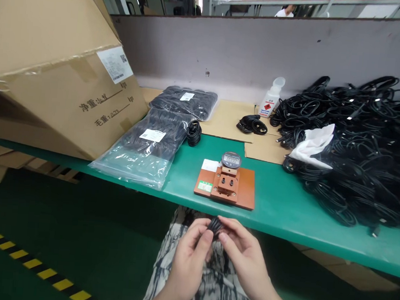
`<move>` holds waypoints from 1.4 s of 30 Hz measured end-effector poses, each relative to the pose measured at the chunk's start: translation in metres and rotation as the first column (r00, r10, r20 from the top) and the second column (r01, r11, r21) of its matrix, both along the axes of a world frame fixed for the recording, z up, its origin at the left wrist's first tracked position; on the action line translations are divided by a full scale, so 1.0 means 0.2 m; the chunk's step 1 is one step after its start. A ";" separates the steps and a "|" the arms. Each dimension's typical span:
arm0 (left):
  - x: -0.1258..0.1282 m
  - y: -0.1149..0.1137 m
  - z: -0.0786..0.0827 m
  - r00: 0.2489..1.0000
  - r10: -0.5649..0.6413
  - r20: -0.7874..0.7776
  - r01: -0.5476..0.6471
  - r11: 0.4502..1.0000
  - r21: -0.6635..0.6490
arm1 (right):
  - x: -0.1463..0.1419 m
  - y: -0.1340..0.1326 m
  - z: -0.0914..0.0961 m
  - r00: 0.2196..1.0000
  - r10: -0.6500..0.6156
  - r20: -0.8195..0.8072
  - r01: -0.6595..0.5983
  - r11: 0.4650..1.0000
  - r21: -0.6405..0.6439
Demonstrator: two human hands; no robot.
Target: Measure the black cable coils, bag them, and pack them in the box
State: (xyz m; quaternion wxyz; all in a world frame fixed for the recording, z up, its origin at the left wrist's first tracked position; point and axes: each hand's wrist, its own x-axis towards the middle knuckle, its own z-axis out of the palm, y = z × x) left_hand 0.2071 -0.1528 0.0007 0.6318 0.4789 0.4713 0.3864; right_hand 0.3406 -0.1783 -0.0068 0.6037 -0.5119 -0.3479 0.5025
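Between my two hands, in front of the table's edge and above my lap, is a coiled black cable (215, 225). My left hand (192, 251) pinches the coil from the left with thumb and fingers. From the right, my right hand (240, 250) grips the same coil, fingers curled round it. Much of the coil is hidden by my fingers. Just beyond my hands, on the green table (185, 167), stands a digital dial gauge (231, 160) mounted on a reddish-brown fixture (245, 186); its display seems to read zeros.
A large heap of black cables (359, 148) covers the right side, a white cloth (313, 145) on top. Behind stands a white bottle (270, 100). Bagged cables (141, 141), loose coils (194, 133) and a big cardboard box (70, 75) are left and centre. A person (285, 11) shows far back.
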 end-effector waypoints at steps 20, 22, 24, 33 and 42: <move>-0.07 0.02 -0.02 0.887 -0.257 -0.384 0.347 0.919 0.186 | 0.04 0.03 0.08 0.934 0.211 0.287 -0.221 0.975 0.004; -0.08 0.02 -0.02 0.883 -0.289 -0.370 0.355 0.927 0.124 | 0.04 0.04 0.07 0.942 0.218 0.256 -0.219 0.975 -0.026; -0.08 0.02 0.00 0.899 -0.340 -0.275 0.371 0.926 0.065 | 0.04 0.04 0.06 0.950 0.199 0.243 -0.189 0.980 -0.061; -0.09 0.03 0.00 0.906 -0.415 0.080 0.420 0.858 -0.296 | 0.09 0.04 0.07 0.909 0.302 0.286 -0.277 0.953 -0.127; -0.11 0.02 -0.01 0.864 -0.339 0.372 0.447 0.856 -0.259 | 0.06 0.02 0.10 0.966 0.216 0.144 -0.202 0.974 -0.105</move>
